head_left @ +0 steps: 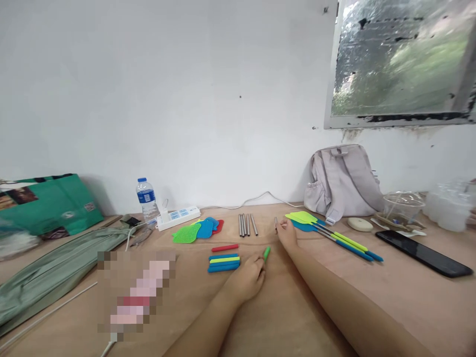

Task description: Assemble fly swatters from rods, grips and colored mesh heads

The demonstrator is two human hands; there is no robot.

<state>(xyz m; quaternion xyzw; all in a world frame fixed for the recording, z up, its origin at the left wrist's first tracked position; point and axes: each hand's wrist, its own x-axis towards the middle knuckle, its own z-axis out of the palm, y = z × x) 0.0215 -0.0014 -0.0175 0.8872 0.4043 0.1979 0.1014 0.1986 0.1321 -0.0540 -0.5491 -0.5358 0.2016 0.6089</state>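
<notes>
At lower centre, the left hand [252, 277] is gripping a green handle [267, 253] in curled fingers while the right hand [285, 232], slightly rightward, is pinching a metal rod [275, 222], apparently pairing parts whose ends need aligning next.

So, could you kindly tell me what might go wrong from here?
The loose metal rods might roll out of line if the right hand brushes them. The blue and yellow handles lie close beside the left hand, so its wrist could nudge them. The water bottle stands right by the power strip; if knocked, it could tip onto it.
</notes>
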